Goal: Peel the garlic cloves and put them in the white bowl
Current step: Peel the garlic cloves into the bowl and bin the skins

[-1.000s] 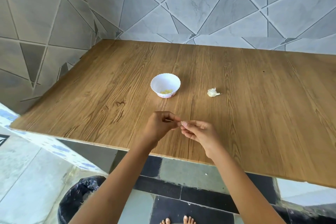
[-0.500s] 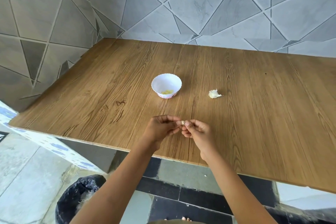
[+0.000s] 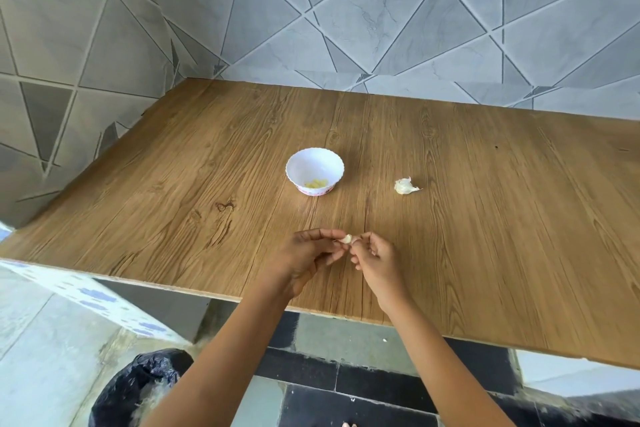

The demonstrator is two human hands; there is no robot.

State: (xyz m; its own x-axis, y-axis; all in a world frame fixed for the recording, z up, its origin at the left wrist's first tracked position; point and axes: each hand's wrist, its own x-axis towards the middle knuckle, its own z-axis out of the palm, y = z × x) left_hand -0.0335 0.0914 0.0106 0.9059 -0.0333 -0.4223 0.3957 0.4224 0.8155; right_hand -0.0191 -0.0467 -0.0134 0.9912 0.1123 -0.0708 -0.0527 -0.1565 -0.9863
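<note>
A small pale garlic clove (image 3: 347, 238) is pinched between the fingertips of my left hand (image 3: 306, 258) and my right hand (image 3: 375, 258), just above the near part of the wooden table (image 3: 485, 218). Both hands have curled fingers meeting at the clove. Farther back stands the white bowl (image 3: 299, 165) with a few yellowish peeled cloves (image 3: 316, 183) at its bottom. To the right of the bowl lies a piece of unpeeled garlic (image 3: 405, 186) with papery white skin.
Grey tiled walls enclose the table at the back and left. Below the table's front edge, at the lower left, sits a bin lined with a black bag (image 3: 138, 388). Dark and grey floor tiles show beneath my arms.
Both hands have stayed together at the clove, shifting only slightly. The clove now shows more plainly between the fingertips. The bowl and the loose garlic have not moved.
</note>
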